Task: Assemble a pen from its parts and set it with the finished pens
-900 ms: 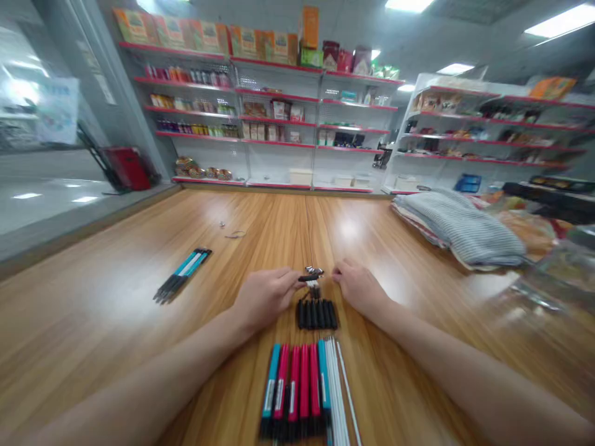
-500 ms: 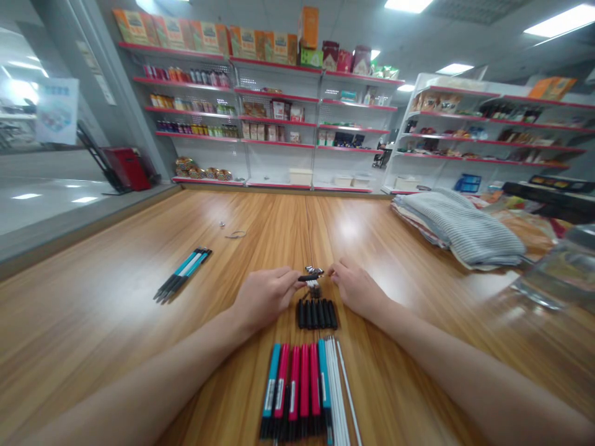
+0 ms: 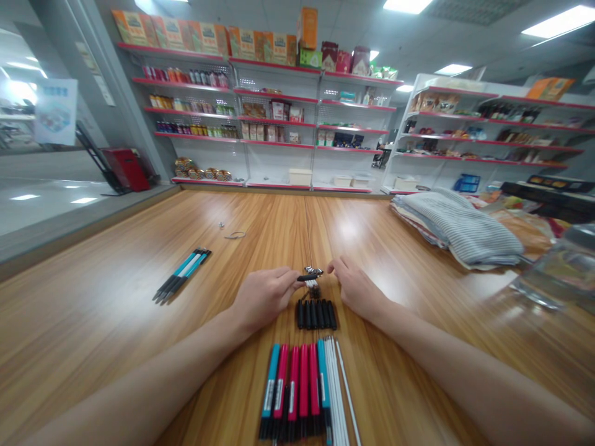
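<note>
My left hand (image 3: 263, 296) pinches a small black pen part (image 3: 307, 277) just above the wooden table (image 3: 139, 347). My right hand (image 3: 356, 286) rests curled on the table right of it, its fingertips close to a small heap of metal clips (image 3: 313, 271). Below the hands lies a row of short black pen pieces (image 3: 316, 314). Nearer to me lie several red and blue pen barrels (image 3: 295, 390) side by side, with thin white refills (image 3: 337, 390) on their right.
Several assembled blue and black pens (image 3: 182, 282) lie at the left. A rubber band (image 3: 235, 235) lies farther back. Folded striped cloth (image 3: 458, 228) and clear packets (image 3: 558, 272) sit at the right. Shop shelves (image 3: 279, 124) stand behind the table.
My right hand has edged slightly left toward the clips. My left hand keeps its pinch in the same place.
</note>
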`<control>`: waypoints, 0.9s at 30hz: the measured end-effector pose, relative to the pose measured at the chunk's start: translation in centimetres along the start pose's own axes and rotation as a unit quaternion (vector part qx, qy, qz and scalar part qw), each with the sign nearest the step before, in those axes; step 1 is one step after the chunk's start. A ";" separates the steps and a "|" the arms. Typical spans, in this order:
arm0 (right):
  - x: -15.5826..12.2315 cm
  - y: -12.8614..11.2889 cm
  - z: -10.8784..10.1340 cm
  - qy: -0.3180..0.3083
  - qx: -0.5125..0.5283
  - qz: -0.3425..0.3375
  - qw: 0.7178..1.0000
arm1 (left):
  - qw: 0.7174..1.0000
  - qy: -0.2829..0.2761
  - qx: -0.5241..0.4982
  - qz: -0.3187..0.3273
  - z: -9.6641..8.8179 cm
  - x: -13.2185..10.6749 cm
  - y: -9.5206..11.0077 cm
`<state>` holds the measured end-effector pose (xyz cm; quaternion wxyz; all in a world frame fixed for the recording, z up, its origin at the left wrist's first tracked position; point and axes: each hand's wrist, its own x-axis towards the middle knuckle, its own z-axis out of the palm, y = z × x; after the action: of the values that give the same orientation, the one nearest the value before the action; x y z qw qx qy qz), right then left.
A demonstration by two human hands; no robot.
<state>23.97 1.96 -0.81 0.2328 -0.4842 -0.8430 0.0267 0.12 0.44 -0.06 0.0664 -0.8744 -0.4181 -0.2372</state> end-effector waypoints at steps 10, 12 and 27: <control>0.5 -0.4 0.2 0.117 0.098 -0.098 0.983 | 1.000 0.000 0.002 -0.006 0.0 0.0 0.1; 0.5 -0.5 0.2 0.133 0.119 -0.096 0.979 | 1.000 0.002 0.002 -0.009 0.0 0.0 0.1; 0.2 -1.1 -0.3 0.148 0.153 -0.088 0.973 | 1.000 0.018 -0.019 -0.012 -0.2 0.1 0.2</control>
<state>23.16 1.50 -0.21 0.4276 -0.3658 -0.8243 0.0625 0.22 0.33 0.21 0.0545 -0.8659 -0.4232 -0.2611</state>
